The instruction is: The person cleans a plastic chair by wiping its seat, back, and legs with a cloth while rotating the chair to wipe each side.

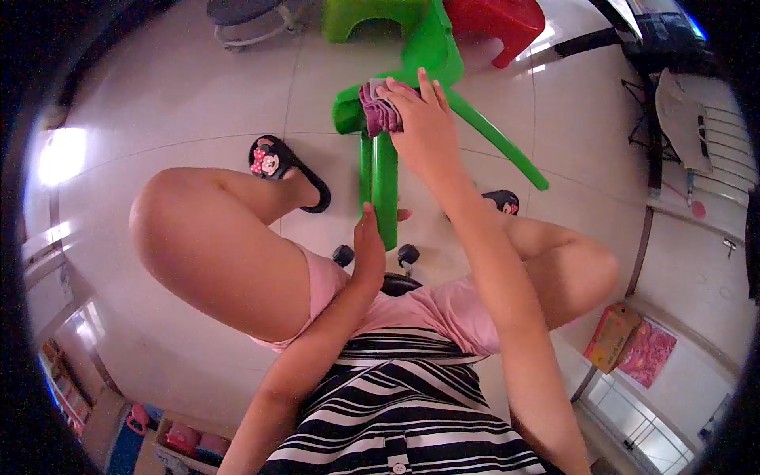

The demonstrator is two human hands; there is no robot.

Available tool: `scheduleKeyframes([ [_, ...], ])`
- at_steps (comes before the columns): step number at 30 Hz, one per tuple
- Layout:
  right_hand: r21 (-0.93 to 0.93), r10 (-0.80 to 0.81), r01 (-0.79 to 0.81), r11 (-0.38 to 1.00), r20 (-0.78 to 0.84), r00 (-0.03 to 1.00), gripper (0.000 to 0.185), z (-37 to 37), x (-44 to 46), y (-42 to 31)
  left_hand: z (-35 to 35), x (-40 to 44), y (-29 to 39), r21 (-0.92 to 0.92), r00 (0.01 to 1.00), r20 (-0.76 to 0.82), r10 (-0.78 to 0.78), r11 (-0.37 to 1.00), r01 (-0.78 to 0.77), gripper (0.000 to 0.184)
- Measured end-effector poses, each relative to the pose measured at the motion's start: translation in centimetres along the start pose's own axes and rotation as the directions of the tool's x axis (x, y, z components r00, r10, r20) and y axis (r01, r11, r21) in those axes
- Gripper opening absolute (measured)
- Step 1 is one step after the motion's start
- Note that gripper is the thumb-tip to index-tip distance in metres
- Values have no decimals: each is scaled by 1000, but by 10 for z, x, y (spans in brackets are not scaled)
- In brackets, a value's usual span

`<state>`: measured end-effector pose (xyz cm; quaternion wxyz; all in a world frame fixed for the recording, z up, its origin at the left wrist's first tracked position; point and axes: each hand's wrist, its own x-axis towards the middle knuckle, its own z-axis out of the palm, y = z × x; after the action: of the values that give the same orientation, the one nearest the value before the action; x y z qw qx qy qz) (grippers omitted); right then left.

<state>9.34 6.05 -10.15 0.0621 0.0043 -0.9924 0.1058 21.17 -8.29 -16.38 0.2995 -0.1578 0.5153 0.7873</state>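
A green plastic chair (385, 186) is tipped over in front of my knees, with one leg pointing toward me and another slanting off to the right. My left hand (370, 241) is wrapped round the lower end of the near leg. Higher up, my right hand (421, 119) presses a folded purple and grey cloth (380, 119) against the chair near the top of that leg. The thumb side of this hand and part of the cloth are hidden under the palm.
A light green stool (372, 20), a red stool (507, 24) and a round dark stool (241, 9) stand at the far side. My black slipper (289, 166) is on the tiled floor (214, 111). A cardboard box (613, 336) lies at the right.
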Motion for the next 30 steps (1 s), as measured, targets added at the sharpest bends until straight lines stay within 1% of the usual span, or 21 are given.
scheduleKeyframes([
  [2,-11,0,0,1000,4,1000,60,-1,4,1,-3,3,-6,5,1000,18,-14,1000,14,64],
  [5,-18,7,-6,1000,18,1000,61,0,6,1,7,-4,10,-2,999,-13,-48,999,48,65],
  [7,-32,19,-17,999,35,999,62,2,6,0,7,-4,9,15,999,-11,-37,999,37,65],
  [8,-16,18,-17,1000,39,999,62,3,5,-1,8,-4,9,23,999,-9,-31,999,31,66],
  [11,40,15,-17,999,35,999,62,1,-2,-7,9,-6,6,13,995,-12,-97,995,98,64],
  [13,89,12,-13,996,15,1000,61,5,-10,-10,5,-3,-4,-47,994,28,-110,993,112,62],
  [14,84,15,-16,996,12,1000,60,6,-14,-11,3,-1,-9,-77,992,49,-116,990,119,61],
  [17,81,13,-14,997,13,1000,59,4,-23,-15,9,-2,-4,-80,991,-34,-127,989,124,57],
  [20,114,3,-6,993,27,1000,60,-1,-36,-21,5,0,-5,-67,994,-1,-112,991,111,55],
  [23,170,3,-10,985,41,999,61,-9,-55,-27,13,-5,2,-49,985,-109,-134,990,129,53],
  [26,218,8,-30,976,103,995,62,-20,-72,-36,14,-7,8,42,969,-164,-184,980,193,51],
  [29,239,5,-42,970,155,988,65,-31,-89,-44,7,-3,-18,-29,978,-194,-71,997,67,45],
  [30,240,-2,-38,970,165,986,66,-31,-97,-45,8,-4,-17,-38,982,-188,-20,999,13,43],
])
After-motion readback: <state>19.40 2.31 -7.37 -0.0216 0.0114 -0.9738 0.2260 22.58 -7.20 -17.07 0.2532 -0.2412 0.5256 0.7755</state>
